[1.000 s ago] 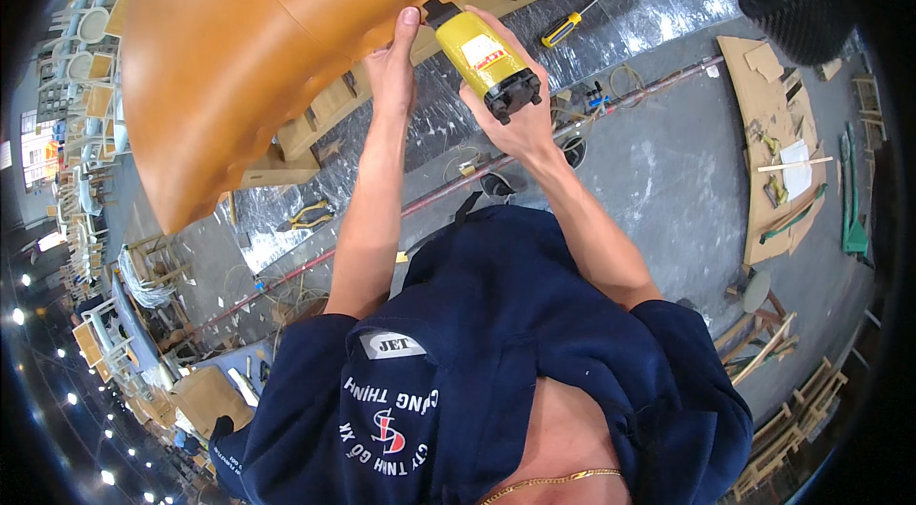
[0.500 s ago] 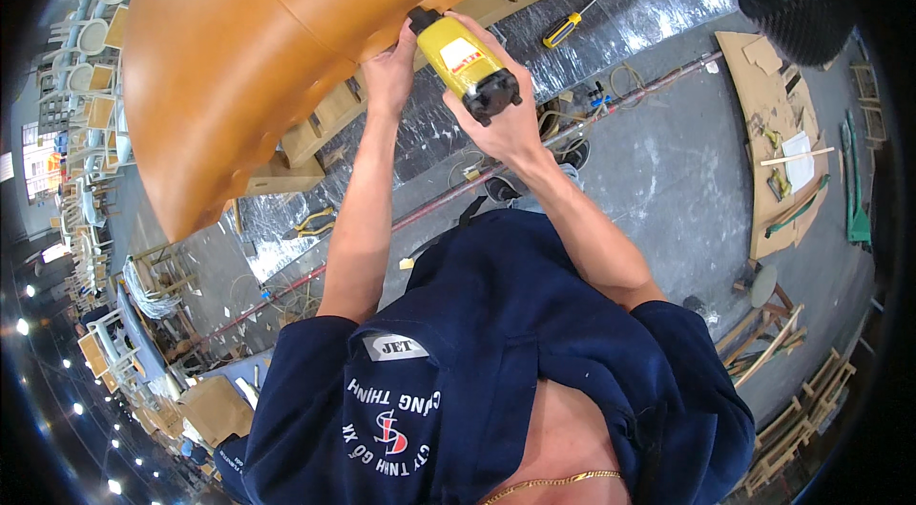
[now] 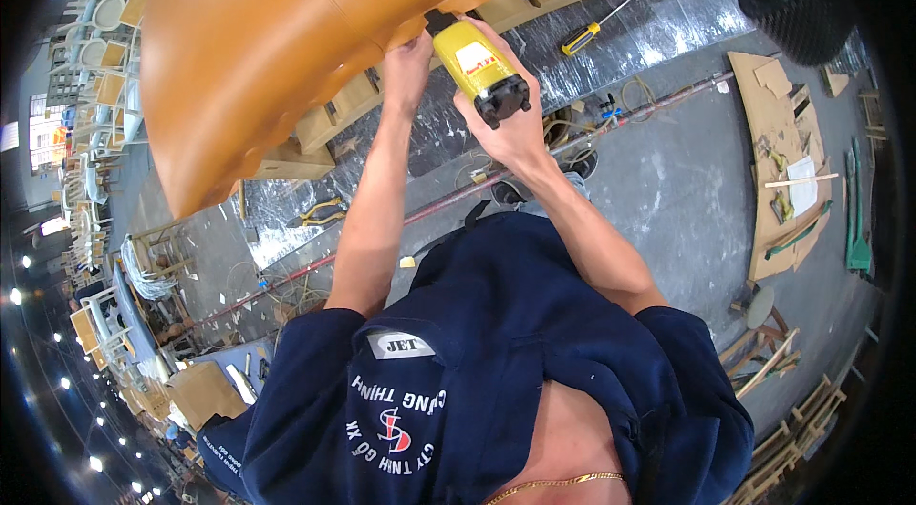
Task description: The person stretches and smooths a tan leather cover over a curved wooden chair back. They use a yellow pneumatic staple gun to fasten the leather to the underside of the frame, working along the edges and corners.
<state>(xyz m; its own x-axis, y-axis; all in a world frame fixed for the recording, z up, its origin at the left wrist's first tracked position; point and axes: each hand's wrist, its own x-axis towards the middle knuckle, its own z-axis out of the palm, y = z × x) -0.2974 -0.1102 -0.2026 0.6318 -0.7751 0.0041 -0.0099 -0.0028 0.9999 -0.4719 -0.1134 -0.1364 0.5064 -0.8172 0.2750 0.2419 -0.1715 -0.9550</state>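
Note:
A yellow and black staple gun (image 3: 469,56) is gripped in my right hand (image 3: 525,123), its black nose against the edge of the tan leather cover (image 3: 258,37). Close to that nose, my left hand (image 3: 407,75) is closed at the leather's lower edge, with some fingertips hidden by the cover. The leather drapes over a curved, slatted wooden frame (image 3: 345,106), and its rim is puckered to the left of my hands.
A yellow-handled screwdriver (image 3: 582,37) and pliers (image 3: 322,213) lie on the shiny plastic-covered bench (image 3: 439,137). A red pipe (image 3: 429,209) runs along its near side. To the right lies a cardboard sheet (image 3: 763,247) with scraps; chair frames (image 3: 107,13) line the far left.
The whole scene has shifted slightly to the right in view, bench and leather included. Both hands and the staple gun keep the same place against the leather edge.

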